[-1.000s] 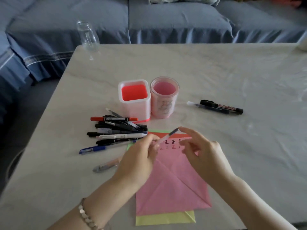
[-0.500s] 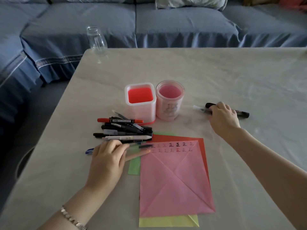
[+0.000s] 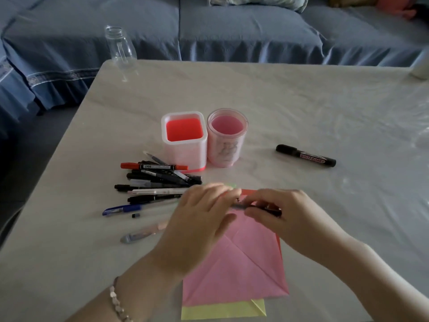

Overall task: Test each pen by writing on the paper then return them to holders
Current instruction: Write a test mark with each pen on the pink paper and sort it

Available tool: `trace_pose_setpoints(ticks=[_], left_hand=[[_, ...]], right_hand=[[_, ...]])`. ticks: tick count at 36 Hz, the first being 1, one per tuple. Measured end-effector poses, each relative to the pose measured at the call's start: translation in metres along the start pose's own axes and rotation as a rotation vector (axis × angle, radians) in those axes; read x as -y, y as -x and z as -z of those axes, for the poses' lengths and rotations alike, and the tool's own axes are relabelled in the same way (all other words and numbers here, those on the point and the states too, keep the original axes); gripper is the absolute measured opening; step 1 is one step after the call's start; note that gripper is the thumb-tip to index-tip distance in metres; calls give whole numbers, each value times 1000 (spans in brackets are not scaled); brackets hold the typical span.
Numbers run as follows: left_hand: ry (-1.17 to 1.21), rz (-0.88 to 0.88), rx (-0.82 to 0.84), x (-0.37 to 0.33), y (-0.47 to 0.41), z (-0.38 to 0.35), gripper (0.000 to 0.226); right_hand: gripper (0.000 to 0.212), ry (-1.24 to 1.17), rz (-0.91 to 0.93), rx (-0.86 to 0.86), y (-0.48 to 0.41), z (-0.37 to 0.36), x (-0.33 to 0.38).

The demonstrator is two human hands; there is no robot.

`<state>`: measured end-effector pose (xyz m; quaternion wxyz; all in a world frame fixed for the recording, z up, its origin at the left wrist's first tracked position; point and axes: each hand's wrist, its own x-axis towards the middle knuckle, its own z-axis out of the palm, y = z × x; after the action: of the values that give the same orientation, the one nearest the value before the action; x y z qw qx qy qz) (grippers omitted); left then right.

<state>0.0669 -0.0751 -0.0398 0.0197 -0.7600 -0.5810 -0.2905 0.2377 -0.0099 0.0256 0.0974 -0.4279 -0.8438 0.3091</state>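
Observation:
Both hands meet over the top of the pink paper (image 3: 234, 263). My right hand (image 3: 282, 217) grips a dark pen (image 3: 257, 208) lying sideways, and my left hand (image 3: 202, 219) pinches its left end. A pile of several pens (image 3: 157, 182) lies left of the hands. Behind the pile stand a square pen holder (image 3: 184, 138) with a red inside and a round pink holder (image 3: 227, 138). A black whiteboard marker (image 3: 306, 155) lies on the table to the right. A small black cap (image 3: 136, 215) sits near a blue pen (image 3: 123, 209).
A clear glass jar (image 3: 119, 46) stands at the table's far left corner. A grey-tipped pen (image 3: 141, 233) lies left of my left hand. Yellow paper (image 3: 222, 310) pokes out under the pink sheet. A blue sofa (image 3: 232, 29) runs behind the table (image 3: 325, 108).
My right hand came back from the marker area with a dark pen. My left hand lifted off the table and joined it over the paper. The thin pen beside the marker is gone.

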Motion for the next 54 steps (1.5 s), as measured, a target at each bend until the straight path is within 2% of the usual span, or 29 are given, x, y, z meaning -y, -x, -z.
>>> trace_pose_setpoints(ticks=[2, 4, 8, 10, 12, 13, 15, 18, 22, 28, 30, 33, 35, 38, 39, 43, 47, 51, 54], left_hand=[[15, -27, 30, -6, -3, -2, 25], [22, -18, 65, -9, -4, -3, 27], [101, 51, 102, -13, -1, -1, 36], [226, 131, 116, -17, -1, 1, 42], [347, 204, 137, -22, -1, 2, 41], [391, 221, 146, -25, -2, 2, 39], [437, 200, 168, -30, -4, 3, 33], [426, 120, 179, -39, -7, 8, 25], [511, 123, 185, -40, -5, 11, 21], [548, 158, 252, -42, -1, 10, 16], [469, 164, 285, -38, 0, 6, 24], [283, 216, 239, -29, 3, -6, 36], [127, 229, 176, -20, 8, -16, 31], [-117, 145, 151, -3, 22, -36, 15], [-170, 130, 145, 2, 27, -41, 16], [-211, 134, 99, 7, 33, -48, 42], [-146, 147, 66, -11, 20, -46, 45], [-23, 81, 199, -28, 8, -53, 37], [-87, 95, 378, -28, 4, -63, 39]], right_hand=[[13, -13, -14, 44, 6, 2, 2], [11, -81, -56, 101, 8, 9, -3], [20, -602, -129, 182, 10, 26, -11], [16, -882, -148, 107, 11, 25, -14], [9, -1003, -176, 38, 10, 15, -13], [5, -1003, -191, 22, 9, 9, -10], [27, -939, -214, -24, 7, -7, -3], [46, -840, -240, -206, 7, -30, 5], [35, -865, -264, -331, 11, -44, 8], [35, -858, -202, -272, 15, -44, -6], [37, -887, -189, -311, 16, -42, -10], [39, -911, -258, -534, 13, -35, -22], [37, -866, -315, -640, 10, -29, -35], [34, -831, -380, -704, 9, -28, -52], [33, -834, -395, -714, 9, -28, -56], [27, -825, -422, -709, 11, -34, -69], [24, -808, -392, -705, 8, -37, -73], [24, -800, -354, -695, -2, -39, -73], [24, -785, -329, -714, -11, -41, -72]])
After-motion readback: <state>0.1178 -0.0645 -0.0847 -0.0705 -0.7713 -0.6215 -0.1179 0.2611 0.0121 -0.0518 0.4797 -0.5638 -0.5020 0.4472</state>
